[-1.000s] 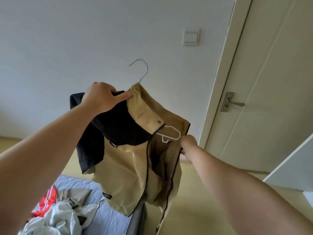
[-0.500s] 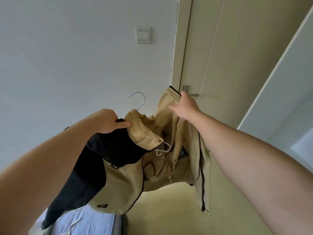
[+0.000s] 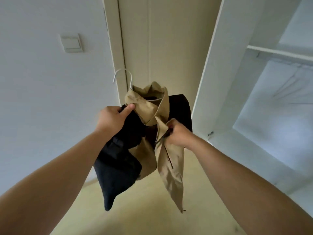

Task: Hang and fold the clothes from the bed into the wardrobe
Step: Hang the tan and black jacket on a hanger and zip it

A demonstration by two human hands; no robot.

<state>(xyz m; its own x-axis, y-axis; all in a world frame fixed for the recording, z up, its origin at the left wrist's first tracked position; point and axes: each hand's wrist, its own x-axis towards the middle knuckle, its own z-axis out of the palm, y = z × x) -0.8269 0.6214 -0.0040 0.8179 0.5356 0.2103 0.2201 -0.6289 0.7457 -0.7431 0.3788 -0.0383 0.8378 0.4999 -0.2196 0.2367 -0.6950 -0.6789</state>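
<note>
Within 1 second the view has swung from the bed to the open wardrobe (image 3: 215, 73). The tan-and-black jacket (image 3: 147, 109) now hangs on its white hanger (image 3: 131, 80), held up beside the wardrobe. The left hand (image 3: 113, 120) grips its shoulder and the right hand (image 3: 178, 135) pinches the zip edge. It looks ready for hanging.

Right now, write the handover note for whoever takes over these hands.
Left hand: grips the tan-and-black jacket at its collar.
Right hand: pinches the tan front edge by the zip.
White wire hanger: inside the jacket, hook sticking out above the collar.
Open white wardrobe: to the right.
Done: jacket on hanger, held in the air.
To do: hang it in the wardrobe.
</note>
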